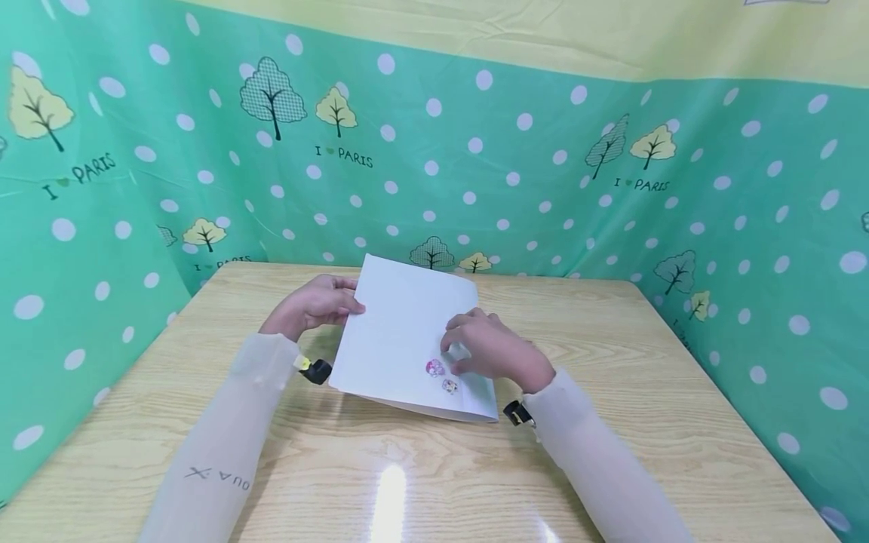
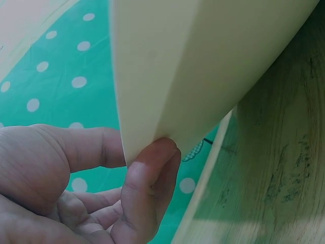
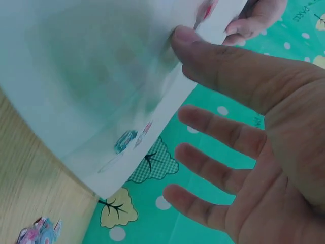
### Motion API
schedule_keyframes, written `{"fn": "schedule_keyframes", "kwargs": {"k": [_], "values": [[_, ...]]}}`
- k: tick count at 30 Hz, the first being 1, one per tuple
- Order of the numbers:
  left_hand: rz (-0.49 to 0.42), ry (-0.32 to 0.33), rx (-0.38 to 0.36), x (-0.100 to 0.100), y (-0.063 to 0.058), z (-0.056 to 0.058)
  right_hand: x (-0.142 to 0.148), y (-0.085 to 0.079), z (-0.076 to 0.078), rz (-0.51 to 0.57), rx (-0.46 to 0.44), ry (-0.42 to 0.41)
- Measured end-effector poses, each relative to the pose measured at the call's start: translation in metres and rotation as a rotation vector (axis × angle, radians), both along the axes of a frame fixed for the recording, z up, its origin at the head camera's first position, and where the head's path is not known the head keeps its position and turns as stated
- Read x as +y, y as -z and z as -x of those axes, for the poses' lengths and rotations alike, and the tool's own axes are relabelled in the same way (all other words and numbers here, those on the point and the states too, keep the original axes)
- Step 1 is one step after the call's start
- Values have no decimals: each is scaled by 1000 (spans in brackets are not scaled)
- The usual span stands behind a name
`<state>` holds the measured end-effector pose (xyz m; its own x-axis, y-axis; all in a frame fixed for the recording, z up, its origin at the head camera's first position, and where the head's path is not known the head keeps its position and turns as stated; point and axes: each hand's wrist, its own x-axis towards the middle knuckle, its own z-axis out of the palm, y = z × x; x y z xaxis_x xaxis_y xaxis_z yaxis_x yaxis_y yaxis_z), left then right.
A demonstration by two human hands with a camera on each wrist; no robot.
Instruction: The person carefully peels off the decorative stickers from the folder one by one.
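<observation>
A large white paper sheet (image 1: 400, 324) is held tilted above the table, with a second layer showing along its curved lower edge. My left hand (image 1: 322, 303) pinches its left edge between thumb and fingers; the left wrist view shows this pinch (image 2: 147, 188) from behind the sheet. Two small colourful stickers, a pink one (image 1: 435, 367) and a paler one (image 1: 449, 386), lie on the sheet's lower right. Over its right side is my right hand (image 1: 492, 347), fingers apart, thumb close to the stickers. In the right wrist view, the thumb (image 3: 223, 68) overlaps the sheet; whether it touches cannot be told.
The sheet is above a wooden table (image 1: 611, 362). A small pink and blue shiny piece (image 3: 38, 231) lies on the table in the right wrist view. A green dotted curtain (image 1: 475, 166) stands behind and along both sides.
</observation>
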<state>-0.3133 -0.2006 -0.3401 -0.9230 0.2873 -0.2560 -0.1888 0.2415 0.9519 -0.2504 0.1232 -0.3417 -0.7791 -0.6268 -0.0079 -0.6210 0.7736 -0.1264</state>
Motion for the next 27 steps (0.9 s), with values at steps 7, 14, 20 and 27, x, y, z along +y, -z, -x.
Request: {"fn": "schedule_keyframes", "kwargs": {"k": [7,14,20,27], "values": [[-10,5,2,0,1,0,-3,0,-5,29,8,-69],[2,4,8,0,1,0,-5,2,-4,63,74,-152],[0,-4,2,1,0,0,-7,2,-4,61,107,-172],[-2,-5,-1,2,0,-1,-5,-1,-4,77,115,-195]]}}
